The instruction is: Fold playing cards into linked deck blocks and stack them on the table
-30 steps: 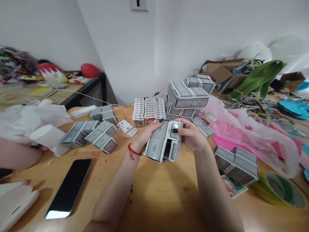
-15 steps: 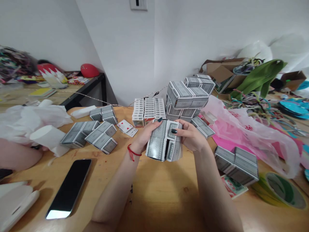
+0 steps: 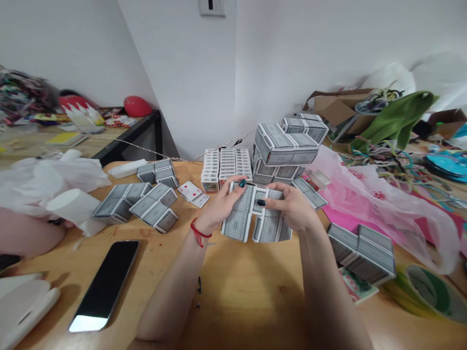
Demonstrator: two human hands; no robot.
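Observation:
Between my two hands is a structure of folded playing cards (image 3: 237,214) with grey patterned backs, held up over the wooden table. My left hand (image 3: 222,206) grips its left part, thumb on the upper face. On the other side my right hand (image 3: 292,206) closes on the right part, thumb pressed near the middle. A gap runs up from the lower edge between the two parts. Just behind stand rows of stacked playing cards (image 3: 226,167) on edge and a taller stack of folded card blocks (image 3: 286,146). Fingers beneath the structure are hidden.
To the left lie more card blocks (image 3: 155,206), loose playing cards (image 3: 193,193) and a phone (image 3: 105,284). On the right are another card block (image 3: 361,250), a roll of tape (image 3: 425,291) and a crumpled plastic bag (image 3: 383,194). A white wall rises behind.
The two parts of the card structure have spread wider apart at the lower edge, and the right part has turned flatter. My right hand has shifted slightly to the right.

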